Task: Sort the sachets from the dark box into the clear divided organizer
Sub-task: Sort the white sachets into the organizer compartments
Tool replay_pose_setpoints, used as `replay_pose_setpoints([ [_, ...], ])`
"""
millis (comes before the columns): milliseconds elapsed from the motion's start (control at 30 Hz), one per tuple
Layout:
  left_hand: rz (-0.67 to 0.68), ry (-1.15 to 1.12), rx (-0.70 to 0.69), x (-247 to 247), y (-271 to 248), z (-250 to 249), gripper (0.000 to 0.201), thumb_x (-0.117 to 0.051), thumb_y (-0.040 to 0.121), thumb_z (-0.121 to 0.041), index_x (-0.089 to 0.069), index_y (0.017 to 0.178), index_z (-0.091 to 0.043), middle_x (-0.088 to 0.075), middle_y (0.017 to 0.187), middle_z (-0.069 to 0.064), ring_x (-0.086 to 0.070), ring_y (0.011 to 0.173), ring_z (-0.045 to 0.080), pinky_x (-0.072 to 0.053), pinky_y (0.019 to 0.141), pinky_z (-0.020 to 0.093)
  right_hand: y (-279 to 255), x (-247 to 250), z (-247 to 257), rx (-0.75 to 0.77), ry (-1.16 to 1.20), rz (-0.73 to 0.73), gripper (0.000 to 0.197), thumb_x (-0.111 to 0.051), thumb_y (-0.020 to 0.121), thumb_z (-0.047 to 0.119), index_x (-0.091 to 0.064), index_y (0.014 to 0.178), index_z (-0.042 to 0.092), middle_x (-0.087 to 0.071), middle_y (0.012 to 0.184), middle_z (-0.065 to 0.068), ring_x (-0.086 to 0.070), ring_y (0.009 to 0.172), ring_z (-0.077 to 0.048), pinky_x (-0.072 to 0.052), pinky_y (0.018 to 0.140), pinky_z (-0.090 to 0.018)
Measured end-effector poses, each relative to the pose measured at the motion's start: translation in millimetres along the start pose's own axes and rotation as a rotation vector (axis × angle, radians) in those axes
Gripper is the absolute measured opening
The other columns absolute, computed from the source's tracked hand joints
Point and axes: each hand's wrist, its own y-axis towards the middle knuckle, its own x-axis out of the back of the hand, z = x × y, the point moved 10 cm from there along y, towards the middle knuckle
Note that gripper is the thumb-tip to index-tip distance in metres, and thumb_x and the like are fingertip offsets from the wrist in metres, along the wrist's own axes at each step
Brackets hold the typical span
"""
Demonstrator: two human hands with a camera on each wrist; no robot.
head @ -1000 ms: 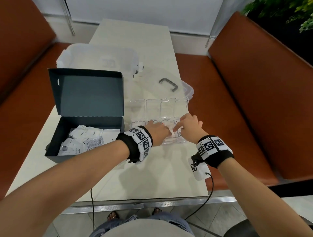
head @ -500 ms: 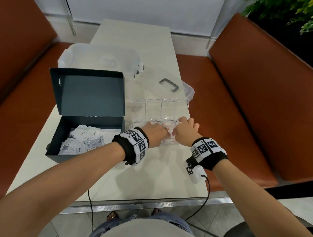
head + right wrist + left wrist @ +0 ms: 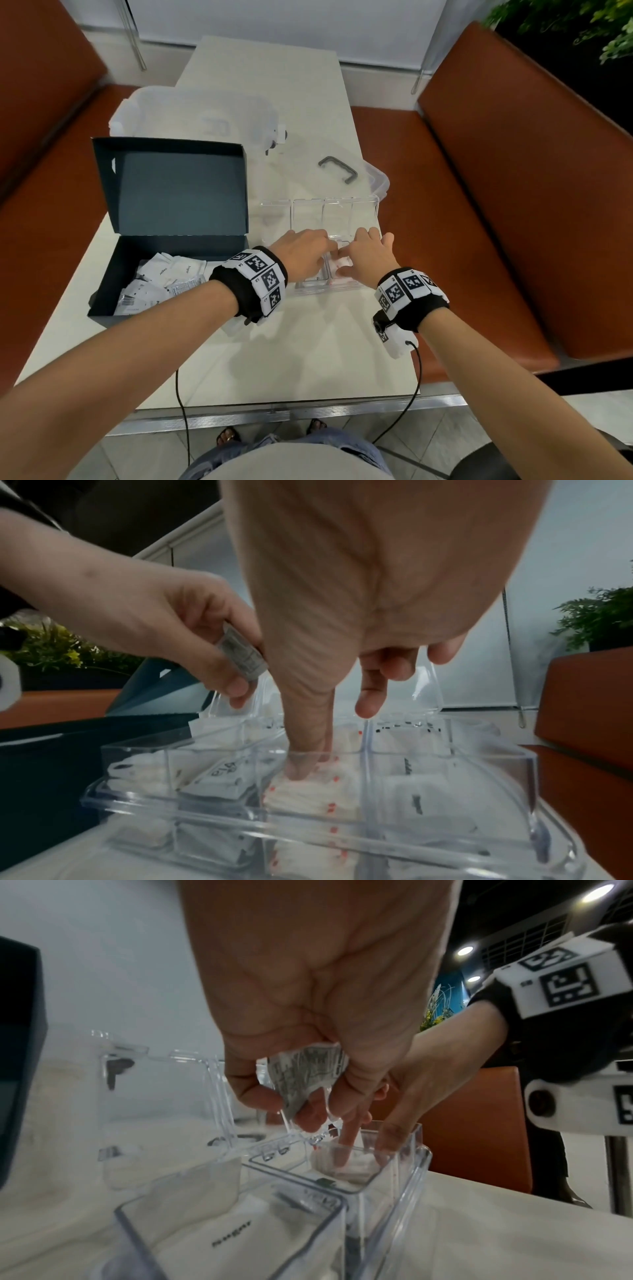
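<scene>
The clear divided organizer (image 3: pixel 310 289) lies open on the table, its lid (image 3: pixel 322 214) raised at the far side. My left hand (image 3: pixel 301 255) hovers over its middle compartments and pinches a grey printed sachet (image 3: pixel 304 1076), also seen as the sachet (image 3: pixel 241 654) from the right wrist. My right hand (image 3: pixel 364 258) reaches into a compartment beside it, its fingertips (image 3: pixel 303 767) pressing down on white sachets with red marks (image 3: pixel 315 791). The dark box (image 3: pixel 113 274) stands open at the left with several white sachets (image 3: pixel 164 281) inside.
A large translucent tub (image 3: pixel 195 118) stands behind the dark box, and its lid with a grey handle (image 3: pixel 337 169) lies behind the organizer. Orange bench seats (image 3: pixel 479 222) flank the table. Cables hang over the near table edge (image 3: pixel 274 407).
Both hands have moved further over the organizer. The right hand's fingers have gone down into a compartment, and the left hand stays close beside it with its sachet.
</scene>
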Motion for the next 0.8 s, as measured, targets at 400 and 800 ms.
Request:
replay_pose_setpoints([
  [400, -0.056, -0.153, 0.072, 6.6, -15.3, 14.8, 0.046, -0.042, 0.092, -0.008, -0.05, 0.134, -0.026, -0.049, 0.131, 0.001, -0.053, 0.108, 0.022, -0.037, 0.075, 0.03, 6.0, 1.0, 6.4, -0.031, 0.048, 0.021, 0.029, -0.067, 0.078, 0.054, -0.065, 0.105, 0.044, -0.044, 0.099, 0.004, -0.039, 0.109, -0.024, -0.024, 0.09, -0.044],
  [800, -0.088, -0.92, 0.099, 17.3, -14.9, 9.2, 0.071, -0.049, 0.092, 0.01, -0.016, 0.143, -0.027, -0.039, 0.123, 0.016, -0.067, 0.1, 0.019, -0.058, 0.084, 0.038, -8.7, 57.0, -30.7, -0.011, 0.727, -0.207, 0.017, -0.061, 0.09, 0.022, -0.071, 0.103, 0.029, -0.067, 0.091, 0.006, -0.057, 0.076, -0.007, -0.047, 0.086, -0.032],
])
